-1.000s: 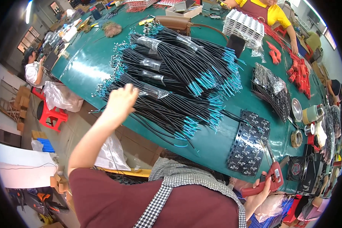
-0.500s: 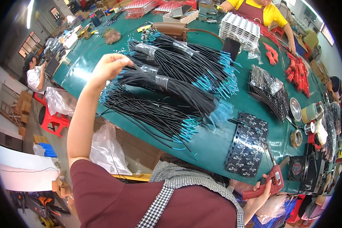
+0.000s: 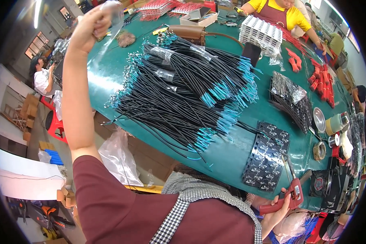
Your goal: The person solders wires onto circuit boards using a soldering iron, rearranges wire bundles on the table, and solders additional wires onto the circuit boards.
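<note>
Raised at the far left, my left hand [image 3: 91, 30] is closed on a clear plastic strip [image 3: 117, 19], blurred by motion. Below and right of it, bundles of black cables [image 3: 162, 107] with blue wire ends lie on the green table, some still banded with clear wrap. My right hand [image 3: 279, 210], at the lower right, grips a red soldering gun [image 3: 295, 196] by its handle. The gun's tip points up towards a panel of black circuit boards [image 3: 265, 158] lying flat. A few cables reach from the pile onto the panel's upper edge.
Stacked black boards in plastic [image 3: 289, 97], a metal dish [image 3: 319, 119], a solder spool [image 3: 334, 140] and a small fan [image 3: 322, 182] stand on the right. A brown bag [image 3: 187, 33] and phone [image 3: 251, 53] lie behind the cables. A co-worker in yellow [image 3: 268, 12] works opposite.
My left hand has risen up and left, away from the cables, with the clear strip. The front bundle's clear band is gone and its cables lie spread on the pile. My right hand stays put.
</note>
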Motion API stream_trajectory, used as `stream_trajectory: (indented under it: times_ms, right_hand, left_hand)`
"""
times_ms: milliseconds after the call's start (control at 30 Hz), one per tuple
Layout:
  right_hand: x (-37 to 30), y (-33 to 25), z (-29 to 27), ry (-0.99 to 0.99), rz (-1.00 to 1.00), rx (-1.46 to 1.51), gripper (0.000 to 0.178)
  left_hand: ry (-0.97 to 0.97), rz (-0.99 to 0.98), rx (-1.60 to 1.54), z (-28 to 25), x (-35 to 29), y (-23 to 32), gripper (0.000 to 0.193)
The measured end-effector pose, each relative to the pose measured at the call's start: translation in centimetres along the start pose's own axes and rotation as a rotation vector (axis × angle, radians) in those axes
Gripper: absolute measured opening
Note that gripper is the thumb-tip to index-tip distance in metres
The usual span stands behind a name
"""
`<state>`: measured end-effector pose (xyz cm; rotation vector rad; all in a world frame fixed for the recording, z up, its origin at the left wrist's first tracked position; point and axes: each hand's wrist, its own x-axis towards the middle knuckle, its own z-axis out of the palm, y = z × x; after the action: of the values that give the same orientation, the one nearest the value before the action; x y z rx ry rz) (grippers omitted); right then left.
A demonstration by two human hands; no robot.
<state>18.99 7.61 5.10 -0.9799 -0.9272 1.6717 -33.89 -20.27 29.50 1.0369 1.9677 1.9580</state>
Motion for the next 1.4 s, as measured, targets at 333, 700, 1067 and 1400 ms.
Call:
stream_trajectory:
  times_ms: [333, 700, 1067, 1400]
  right_hand:
    - [1.2, -0.1, -1.9, -0.005, -0.058, 0.003, 0.041]
    - [1.4, -1.0, -1.7, 0.096, 0.005, 0.131, 0.035]
    - [2.9, -1.0, -2.3, 0.154, -0.03, 0.078, 0.032]
    - [0.3, -2.4, -4.6, 0.142, -0.057, 0.228, 0.03]
  left_hand:
    - [-0.131, 0.093, 0.616, 6.3, -1.3, -2.7, 0.024]
    - [0.29, -0.217, -0.271, -5.1, -0.1, -11.2, 0.017]
    - [-0.062, -0.214, 1.182, -4.4, -9.7, -26.8, 0.094]
    - [0.239, -0.089, 1.079, -2.6, -5.9, -23.2, 0.033]
